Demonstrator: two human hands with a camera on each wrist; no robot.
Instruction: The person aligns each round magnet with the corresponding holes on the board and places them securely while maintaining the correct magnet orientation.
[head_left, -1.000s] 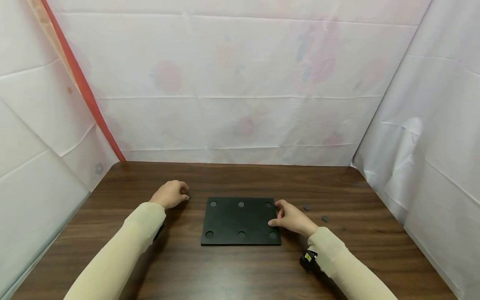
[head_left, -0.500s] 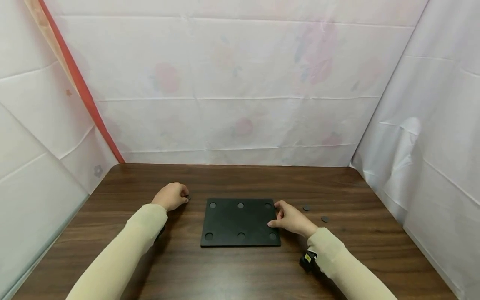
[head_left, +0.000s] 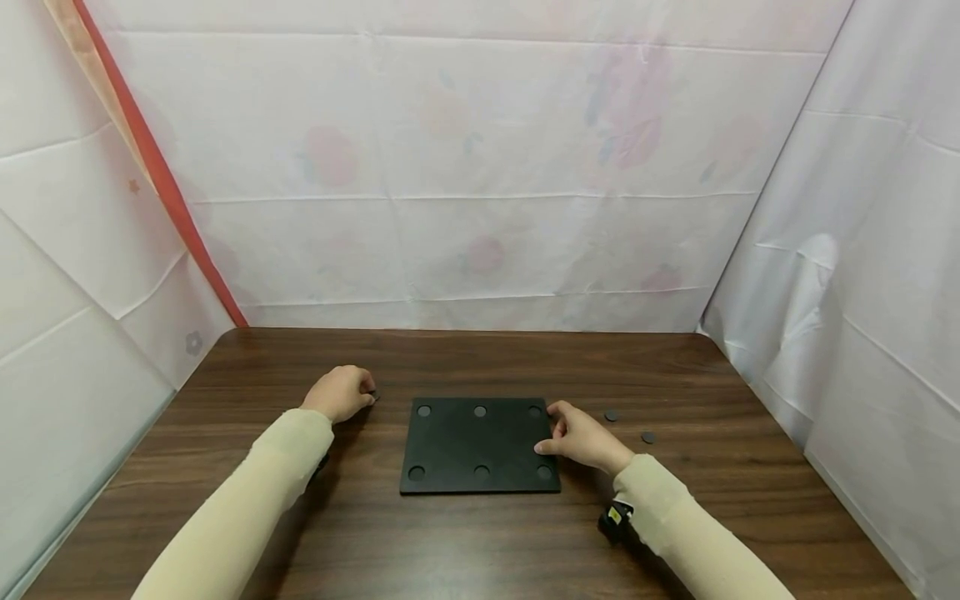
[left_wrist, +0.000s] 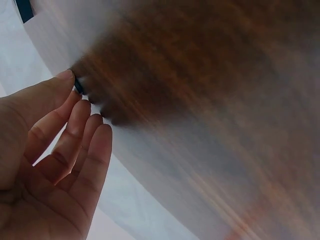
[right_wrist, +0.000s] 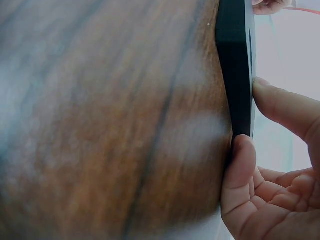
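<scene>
A flat black board [head_left: 480,437] with several round recesses along its far and near edges lies on the wooden table. My right hand [head_left: 583,435] grips its right side, thumb on the top face and a finger against the edge, as the right wrist view also shows with the board's side [right_wrist: 237,75]. To the left of the board, my left hand [head_left: 341,393] pinches a small dark disc [left_wrist: 78,86] between thumb and index finger, close to the tabletop. The other left fingers [left_wrist: 102,145] are bent beside it.
Two small dark discs, one farther back [head_left: 612,416] and one nearer [head_left: 648,437], lie right of the board. Pale printed sheets [head_left: 480,167] hang behind and beside the table [head_left: 480,550]. Black cameras are worn on both wrists.
Both hands keep nearly the same places. The left hand shifts only slightly at the disc, and the view moves a little.
</scene>
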